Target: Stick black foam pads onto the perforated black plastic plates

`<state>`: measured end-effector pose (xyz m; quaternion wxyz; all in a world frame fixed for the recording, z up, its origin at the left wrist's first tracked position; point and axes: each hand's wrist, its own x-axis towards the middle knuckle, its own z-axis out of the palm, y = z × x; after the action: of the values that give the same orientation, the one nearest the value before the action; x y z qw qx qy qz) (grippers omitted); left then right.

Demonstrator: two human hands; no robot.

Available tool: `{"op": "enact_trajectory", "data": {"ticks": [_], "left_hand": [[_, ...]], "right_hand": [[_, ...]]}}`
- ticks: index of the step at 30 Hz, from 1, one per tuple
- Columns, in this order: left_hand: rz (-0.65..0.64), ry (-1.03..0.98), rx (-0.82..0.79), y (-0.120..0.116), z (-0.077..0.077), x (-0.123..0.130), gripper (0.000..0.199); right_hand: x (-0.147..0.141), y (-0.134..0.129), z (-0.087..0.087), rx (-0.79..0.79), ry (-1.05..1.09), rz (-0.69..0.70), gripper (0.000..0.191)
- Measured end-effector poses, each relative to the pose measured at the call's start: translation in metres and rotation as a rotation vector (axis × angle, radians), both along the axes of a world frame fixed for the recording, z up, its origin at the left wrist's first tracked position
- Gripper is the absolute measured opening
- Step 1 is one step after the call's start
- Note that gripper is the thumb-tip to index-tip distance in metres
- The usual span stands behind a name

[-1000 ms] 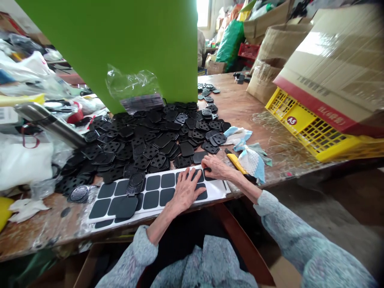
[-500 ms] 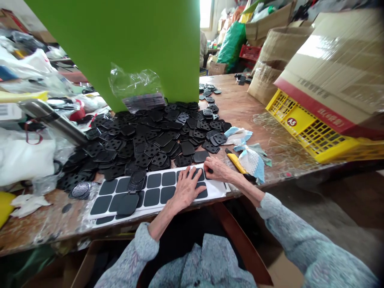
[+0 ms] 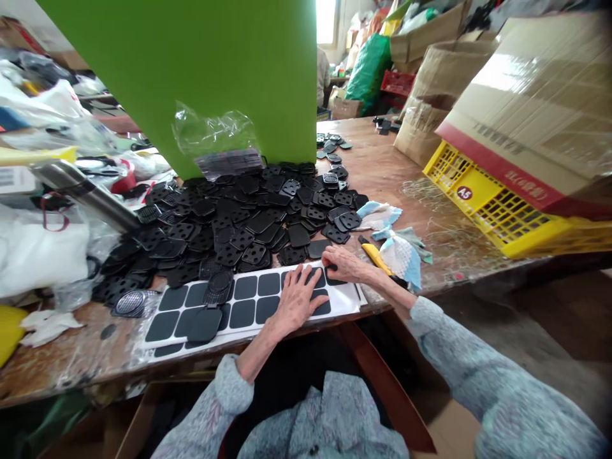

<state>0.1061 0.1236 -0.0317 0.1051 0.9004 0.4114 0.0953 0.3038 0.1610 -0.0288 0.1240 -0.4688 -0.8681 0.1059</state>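
Head view shows me little change: left hand [image 3: 297, 305] spread, sheet [image 3: 345, 301] likely steadied, right hand [image 3: 340, 262] curled at two o'clock, pinch unclear.

You get light from the window [image 3: 326, 22], which is glaring white. The box [image 3: 530, 108] shines in pale streaks. Your black pads [image 3: 261, 222] blend together darkly. Under your counter [image 3: 377, 159] it is dim. Your right sleeve [image 3: 521, 389] looks stretched and blurry near the edge.

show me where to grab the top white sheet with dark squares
Probably pinch the top white sheet at its near right corner, coming from the right: that corner is bare, while a black pad lies on its left part.
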Motion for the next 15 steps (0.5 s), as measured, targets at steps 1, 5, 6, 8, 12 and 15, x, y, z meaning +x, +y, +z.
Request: {"op": "enact_trajectory", "data": {"ticks": [1,5,6,8,12,15], "left_hand": [[0.001,-0.001,-0.003,0.000,0.000,0.000,0.056],[0.002,0.008,-0.012,-0.001,-0.001,-0.001,0.057],[0.002,0.008,-0.011,-0.001,-0.002,-0.001,0.057],[0.000,0.002,-0.006,-0.001,-0.003,-0.001,0.058],[-0.007,0.011,0.002,0.000,-0.002,-0.001,0.058],[0.000,0.031,-0.014,0.000,0.000,0.000,0.059]], "right_hand": [[0.000,0.001,0.000,0.000,-0.006,0.009,0.010],[-0.001,-0.002,0.000,0.026,-0.045,0.010,0.011],[-0.001,-0.005,0.001,0.040,-0.058,0.006,0.012],[-0.003,-0.010,0.003,0.072,-0.090,0.007,0.016],[-0.006,-0.017,0.007,0.124,-0.159,0.044,0.017],[-0.003,-0.023,0.012,0.153,-0.188,0.075,0.019]]}}
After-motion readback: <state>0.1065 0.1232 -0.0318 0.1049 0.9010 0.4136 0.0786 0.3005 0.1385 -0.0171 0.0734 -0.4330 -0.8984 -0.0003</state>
